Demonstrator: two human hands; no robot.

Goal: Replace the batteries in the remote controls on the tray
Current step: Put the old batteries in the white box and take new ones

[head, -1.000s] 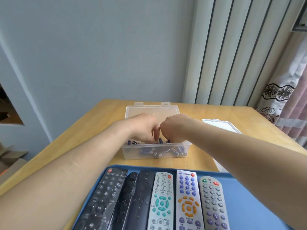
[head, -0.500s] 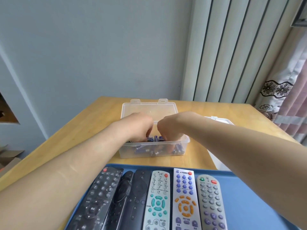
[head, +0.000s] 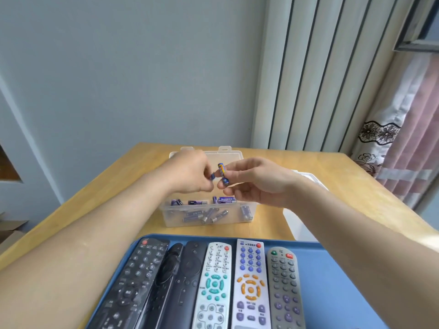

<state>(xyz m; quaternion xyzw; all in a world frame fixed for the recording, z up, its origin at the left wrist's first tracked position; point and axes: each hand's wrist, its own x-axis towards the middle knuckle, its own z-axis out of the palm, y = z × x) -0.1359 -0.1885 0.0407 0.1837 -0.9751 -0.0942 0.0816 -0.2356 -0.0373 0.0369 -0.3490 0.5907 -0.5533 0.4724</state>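
Several remote controls lie side by side on a blue tray (head: 337,281): black ones (head: 133,281) at the left, white ones (head: 215,283) in the middle, a grey one (head: 283,288) at the right. Behind the tray a clear plastic box (head: 209,218) holds several blue batteries (head: 197,202). Above the box my right hand (head: 256,184) pinches a blue and orange battery (head: 222,173) upright. My left hand (head: 192,173) is curled just left of it and pinches another blue battery (head: 213,176), mostly hidden by my fingers.
A wooden table (head: 356,198) carries everything. A white lid or box (head: 299,224) lies right of the clear box, partly under my right forearm. Wall and vertical blinds stand behind the table, a curtain at the right.
Both hands have risen out of the clear box, each now holding a battery above it. The view has shifted slightly.
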